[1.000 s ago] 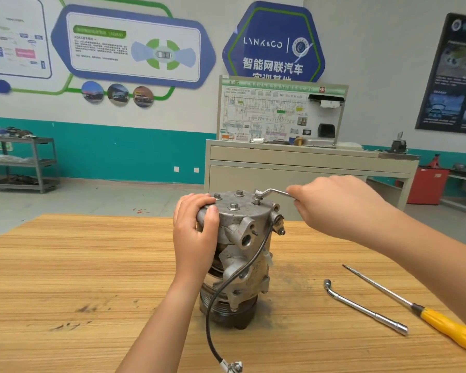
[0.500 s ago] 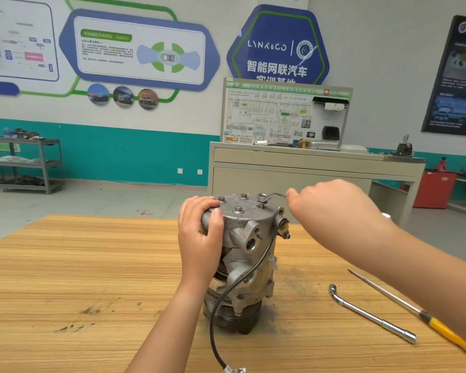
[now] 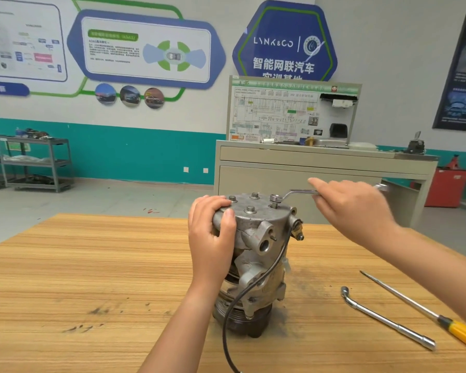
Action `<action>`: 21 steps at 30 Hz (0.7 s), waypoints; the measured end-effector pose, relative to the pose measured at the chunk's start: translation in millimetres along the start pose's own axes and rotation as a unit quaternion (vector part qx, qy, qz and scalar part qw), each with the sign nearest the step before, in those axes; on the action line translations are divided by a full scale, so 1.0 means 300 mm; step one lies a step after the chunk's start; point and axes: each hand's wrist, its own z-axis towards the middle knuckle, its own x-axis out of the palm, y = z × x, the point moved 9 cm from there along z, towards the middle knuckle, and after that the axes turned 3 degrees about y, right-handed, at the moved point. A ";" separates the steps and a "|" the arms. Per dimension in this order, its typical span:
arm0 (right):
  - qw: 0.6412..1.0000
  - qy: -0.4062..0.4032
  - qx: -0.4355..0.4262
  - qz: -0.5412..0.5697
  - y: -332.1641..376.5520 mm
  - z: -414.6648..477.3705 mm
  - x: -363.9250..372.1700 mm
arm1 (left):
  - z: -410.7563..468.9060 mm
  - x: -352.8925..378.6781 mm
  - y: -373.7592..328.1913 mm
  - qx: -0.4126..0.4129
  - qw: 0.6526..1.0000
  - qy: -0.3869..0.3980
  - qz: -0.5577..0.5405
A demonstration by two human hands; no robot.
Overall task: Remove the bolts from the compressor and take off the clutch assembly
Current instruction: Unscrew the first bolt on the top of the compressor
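Left hand (image 3: 213,238) clamps top rim of grey cast-metal compressor (image 3: 253,222), upright on wooden worktop (image 3: 92,278). Right hand (image 3: 353,211) grips bent steel spanner (image 3: 299,193) on bolt (image 3: 274,203) between hands (grip blurred). Looks heavy, rigid, tippy; brace upper casing.

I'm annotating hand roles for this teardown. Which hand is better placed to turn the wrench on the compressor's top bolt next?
Right. The right hand grips the wrench handle, its ring end seated on a top bolt. The left hand clasps the compressor at its upper rim, steadying it upright.
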 end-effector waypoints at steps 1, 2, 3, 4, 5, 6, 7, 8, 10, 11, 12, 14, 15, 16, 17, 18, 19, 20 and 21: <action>0.999 0.017 0.022 0.041 -0.010 0.044 0.047 | 0.001 -0.001 0.003 0.001 1.000 -0.004 -0.003; 0.996 0.037 0.037 0.070 -0.011 0.093 0.094 | 0.003 -0.002 0.005 0.004 1.000 -0.009 -0.005; 0.995 0.039 0.026 0.088 0.004 0.145 0.126 | 0.003 -0.003 0.006 0.006 1.000 -0.013 -0.006; 0.994 0.046 0.001 0.097 0.030 0.195 0.153 | 0.002 -0.003 0.007 0.005 1.000 -0.015 -0.007; 0.993 0.058 -0.026 0.104 0.063 0.240 0.176 | 0.001 -0.004 0.009 0.004 1.000 -0.017 -0.008; 0.991 0.059 -0.059 0.106 0.103 0.274 0.184 | 0.000 -0.005 0.010 0.004 1.000 -0.018 -0.005; 0.989 0.056 -0.093 0.101 0.141 0.299 0.189 | -0.001 -0.007 0.010 0.005 1.000 -0.016 -0.001; 0.986 0.050 -0.125 0.097 0.170 0.313 0.192 | -0.002 -0.009 0.009 0.007 1.000 -0.012 0.004; 0.983 0.026 -0.164 0.082 0.186 0.307 0.192 | -0.002 -0.011 0.003 0.010 1.000 -0.003 0.009; 0.984 0.002 -0.148 0.095 0.163 0.296 0.186 | -0.002 -0.011 0.001 0.009 1.000 0.001 0.009; 0.986 -0.025 -0.096 0.132 0.115 0.283 0.175 | -0.002 -0.010 0.000 0.006 1.000 0.003 0.009; 0.967 -0.065 0.074 0.234 -0.036 0.240 0.145 | -0.002 -0.008 0.000 0.001 1.000 0.004 0.008; 0.946 -0.077 0.142 0.282 -0.100 0.209 0.128 | -0.002 -0.008 0.002 -0.002 1.000 0.004 0.007; 0.927 -0.095 0.175 0.319 -0.145 0.180 0.103 | -0.002 -0.007 0.003 -0.003 1.000 0.004 0.007; 0.921 -0.094 0.179 0.333 -0.164 0.160 0.074 | -0.002 -0.007 0.005 -0.003 1.000 0.003 0.007; 0.934 -0.072 0.159 0.312 -0.159 0.144 0.044 | -0.002 -0.007 0.005 -0.003 1.000 0.002 0.007; 0.954 -0.030 0.126 0.270 -0.133 0.129 0.021 | -0.003 -0.007 0.005 -0.003 1.000 -0.001 0.006; 0.973 0.021 0.086 0.211 -0.095 0.112 0.006 | -0.003 -0.008 0.003 -0.003 1.000 -0.003 0.006; 0.985 0.074 0.048 0.146 -0.055 0.091 -0.002 | -0.003 -0.007 0.001 -0.005 1.000 -0.005 0.006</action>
